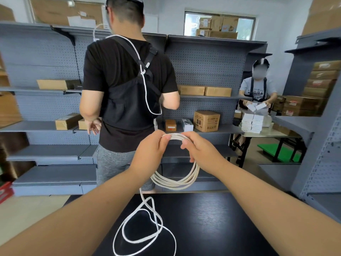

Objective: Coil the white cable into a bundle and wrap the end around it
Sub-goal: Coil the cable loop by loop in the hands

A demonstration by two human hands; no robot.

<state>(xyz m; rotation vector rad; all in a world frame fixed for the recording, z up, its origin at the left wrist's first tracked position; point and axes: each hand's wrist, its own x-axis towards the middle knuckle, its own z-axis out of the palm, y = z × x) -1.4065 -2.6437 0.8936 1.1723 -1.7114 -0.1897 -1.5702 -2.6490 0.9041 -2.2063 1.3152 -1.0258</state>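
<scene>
Above surface (221,218), coil (175,182) hangs from both grips: left grip (151,150) pinches top strands, right grip (199,150) curls round them. Slack (144,230) trails down-left onto surface, nearer left grip, not yet coiled.

Two hands are gripping here, left hand (151,150) and right hand (199,148), both sharing one white cable (175,183) over one black table (212,228). Two more people are showing: one standing person (129,89), and one seated person (258,87) off to the right of them. Left of the standing person, three cardboard boxes (51,84) are sitting; to the right, four more plus one white box (187,125).
</scene>
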